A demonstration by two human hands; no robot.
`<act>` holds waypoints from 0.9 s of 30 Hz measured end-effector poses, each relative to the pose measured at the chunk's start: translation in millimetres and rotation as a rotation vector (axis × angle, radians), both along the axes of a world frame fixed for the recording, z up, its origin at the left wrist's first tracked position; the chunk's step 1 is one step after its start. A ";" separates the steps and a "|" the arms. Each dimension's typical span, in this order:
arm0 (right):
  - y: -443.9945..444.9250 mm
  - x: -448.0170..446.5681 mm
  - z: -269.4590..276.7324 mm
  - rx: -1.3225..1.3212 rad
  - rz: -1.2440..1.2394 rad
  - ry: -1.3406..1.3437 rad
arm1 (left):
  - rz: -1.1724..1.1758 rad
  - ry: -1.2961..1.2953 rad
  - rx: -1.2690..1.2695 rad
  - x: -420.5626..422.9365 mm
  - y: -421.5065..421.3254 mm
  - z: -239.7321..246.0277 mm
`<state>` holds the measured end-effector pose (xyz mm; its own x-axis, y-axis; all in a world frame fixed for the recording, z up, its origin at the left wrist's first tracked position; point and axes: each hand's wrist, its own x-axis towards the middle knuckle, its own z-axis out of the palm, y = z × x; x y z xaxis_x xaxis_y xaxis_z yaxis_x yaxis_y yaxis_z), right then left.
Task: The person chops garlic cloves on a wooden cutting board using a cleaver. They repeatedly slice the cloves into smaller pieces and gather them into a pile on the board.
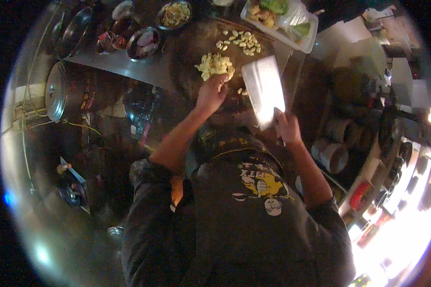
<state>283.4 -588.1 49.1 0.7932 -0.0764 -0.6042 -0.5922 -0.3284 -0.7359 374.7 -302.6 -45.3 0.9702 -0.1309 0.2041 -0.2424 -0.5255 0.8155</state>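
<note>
My right hand [288, 126] grips the handle of a broad, shiny cleaver [264, 86], its blade pointing away from me over the right side of a dark cutting board [197, 39]. On the board, my left hand [213, 91] has its fingers curled at the near edge of a heap of crushed garlic [214, 65]; whether any is pinched in them is hard to tell. Whole peeled garlic cloves [248, 42] lie scattered beyond the blade. A few small garlic pieces [241, 92] sit just left of the cleaver.
A white tray [310, 37] with food and a plastic bag stands at the back right. A bowl of pale chopped food [175, 15] and a metal bowl [143, 43] stand at the back left. Right of me, a white bucket [336, 158] lies by a shelf.
</note>
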 end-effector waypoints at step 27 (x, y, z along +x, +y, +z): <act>-124.0 -68.1 -85.8 -0.016 -0.073 0.168 | -0.366 -0.187 0.217 -15.0 -102.2 -12.2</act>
